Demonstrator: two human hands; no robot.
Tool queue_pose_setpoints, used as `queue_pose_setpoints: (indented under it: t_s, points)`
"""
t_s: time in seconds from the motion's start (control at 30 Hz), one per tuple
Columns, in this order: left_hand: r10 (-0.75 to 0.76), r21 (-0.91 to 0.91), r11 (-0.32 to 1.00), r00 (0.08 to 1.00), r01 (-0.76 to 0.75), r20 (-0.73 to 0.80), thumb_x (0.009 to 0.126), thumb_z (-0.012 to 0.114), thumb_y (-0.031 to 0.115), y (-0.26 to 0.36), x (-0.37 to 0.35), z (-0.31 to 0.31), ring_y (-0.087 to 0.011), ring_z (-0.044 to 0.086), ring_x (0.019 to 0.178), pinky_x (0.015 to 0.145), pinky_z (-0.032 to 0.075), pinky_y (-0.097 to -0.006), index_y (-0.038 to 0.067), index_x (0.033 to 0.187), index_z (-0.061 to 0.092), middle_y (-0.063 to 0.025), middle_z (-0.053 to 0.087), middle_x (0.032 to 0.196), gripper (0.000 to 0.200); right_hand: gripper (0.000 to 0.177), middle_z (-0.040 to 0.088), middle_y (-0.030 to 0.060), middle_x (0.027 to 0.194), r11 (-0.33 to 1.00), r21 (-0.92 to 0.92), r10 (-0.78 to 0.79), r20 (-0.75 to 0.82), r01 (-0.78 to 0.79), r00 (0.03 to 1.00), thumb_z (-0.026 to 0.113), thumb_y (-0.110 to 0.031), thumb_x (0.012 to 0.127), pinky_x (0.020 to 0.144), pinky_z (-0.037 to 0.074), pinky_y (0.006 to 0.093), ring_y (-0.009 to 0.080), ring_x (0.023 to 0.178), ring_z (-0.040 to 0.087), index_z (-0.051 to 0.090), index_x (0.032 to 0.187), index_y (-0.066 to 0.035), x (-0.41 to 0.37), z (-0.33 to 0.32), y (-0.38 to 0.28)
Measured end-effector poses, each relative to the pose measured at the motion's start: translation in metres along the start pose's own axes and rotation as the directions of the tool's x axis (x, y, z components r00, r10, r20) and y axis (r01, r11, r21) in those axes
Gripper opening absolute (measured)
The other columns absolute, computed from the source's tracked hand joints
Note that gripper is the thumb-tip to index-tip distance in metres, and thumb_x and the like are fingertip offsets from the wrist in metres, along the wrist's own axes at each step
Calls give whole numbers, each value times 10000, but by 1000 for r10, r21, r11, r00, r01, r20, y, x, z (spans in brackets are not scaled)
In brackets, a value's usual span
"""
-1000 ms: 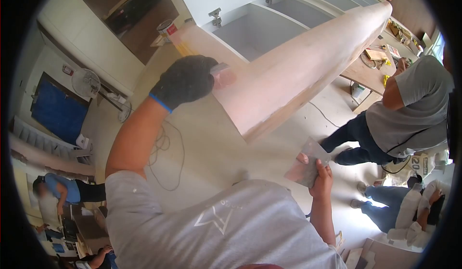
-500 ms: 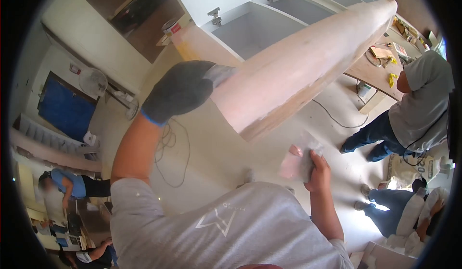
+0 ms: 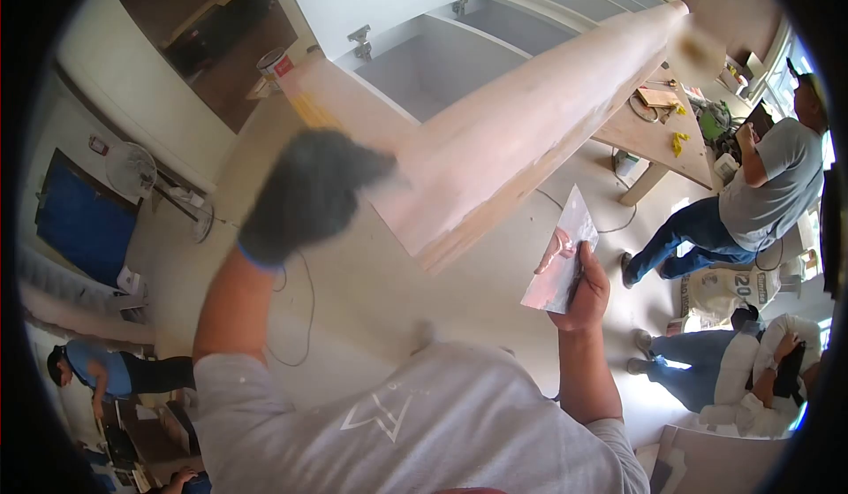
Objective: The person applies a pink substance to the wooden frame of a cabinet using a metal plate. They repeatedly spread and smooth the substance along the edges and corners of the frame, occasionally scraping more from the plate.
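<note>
My left hand [image 3: 309,189], in a dark glove with a blue cuff, is closed at the near left edge of a long curved panel [image 3: 530,110]. Motion blurs it, and what its fingers hold is too smeared to make out. The panel is pale pink, with a bare brown strip along its lower edge. Below the panel's near end, my bare right hand [image 3: 585,295] grips a thin, shiny plate [image 3: 565,247] that carries pink paste.
Behind the panel stands a white cabinet [image 3: 433,61] with open compartments. A can [image 3: 275,63] sits at its left corner. A wooden table [image 3: 654,140] holds tools. Two people [image 3: 768,185] [image 3: 733,361] are at the right, another [image 3: 110,370] at the lower left. A cable [image 3: 309,317] lies on the floor.
My left hand has moved down a little and blurred at the panel's edge. The plate in my right hand is now tilted more upright. The standing person at the right has turned and straightened.
</note>
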State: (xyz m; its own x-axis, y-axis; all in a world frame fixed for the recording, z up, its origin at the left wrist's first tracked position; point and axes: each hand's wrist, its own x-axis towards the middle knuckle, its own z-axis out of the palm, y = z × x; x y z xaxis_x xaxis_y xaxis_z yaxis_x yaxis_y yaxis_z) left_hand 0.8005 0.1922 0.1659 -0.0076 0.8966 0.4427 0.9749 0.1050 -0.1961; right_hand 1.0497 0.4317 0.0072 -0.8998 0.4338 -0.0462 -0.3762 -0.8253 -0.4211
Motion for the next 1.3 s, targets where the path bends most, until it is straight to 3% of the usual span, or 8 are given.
queue_pose_setpoints:
  t_s: [0.2,0.4,0.5,0.67,0.77,0.83,0.97,1.3]
  points:
    - [-73,-205,975,996,82,48,710,637,-61,-78,14,60,-310,656,959,886,512,-418,114,952,766,-95,736,995,326,440,632,130,1259,998,-34,52,-175,-59,983,454,-291,1045,1002,519,459,287,1130,654,469,1388,-15,-25,-64,27]
    - [-18,-194,980,994,38,103,693,658,-20,-63,-16,30,-320,652,942,886,498,-425,123,897,741,-86,711,931,263,444,653,137,1209,1000,18,6,-312,-1,950,501,-300,1024,989,522,463,302,1105,659,488,1363,-12,-67,-109,26]
    - [-12,-60,998,980,25,199,680,678,36,-69,-43,17,-344,637,912,826,500,-445,115,898,739,-98,695,932,240,446,666,142,1159,999,50,-9,-199,19,980,517,-307,1014,943,538,457,308,1050,667,503,1346,-9,-74,-123,26]
    - [-91,-426,903,994,55,-64,951,595,55,25,-7,17,-332,680,969,880,523,-403,16,1033,736,-153,729,1012,168,364,687,122,1137,1000,-7,-8,-376,6,926,531,-297,1015,943,554,468,276,1013,694,577,1255,-27,-67,-109,24]
    - [-233,-692,696,972,190,33,991,582,111,118,9,57,-334,669,1063,945,509,-408,-30,1139,700,-185,707,1113,236,316,688,113,1082,996,19,-66,-443,83,894,563,-282,1010,899,565,456,271,974,690,600,1192,-26,-70,-105,24]
    - [-209,-723,676,978,144,-1,999,569,128,160,4,106,-367,656,1072,949,505,-427,-35,1213,663,-205,683,1165,285,335,679,105,1052,985,37,-135,-437,168,889,570,-278,997,920,533,441,266,972,669,594,1205,-16,-73,-91,20]
    - [80,-688,702,980,-184,-181,966,575,73,245,35,126,-396,612,1115,950,496,-439,-9,1340,584,-216,624,1278,383,283,650,96,1035,965,19,-208,-557,262,804,581,-286,1003,838,535,411,246,909,649,604,1141,-40,-97,-76,-14]
    - [294,-687,661,947,-301,-132,834,637,-9,298,65,198,-355,627,1041,931,518,-442,47,1306,622,-166,671,1140,476,305,627,78,996,912,-175,-392,-642,372,659,636,-313,978,745,547,378,203,863,637,595,1138,-57,-177,-77,-86]
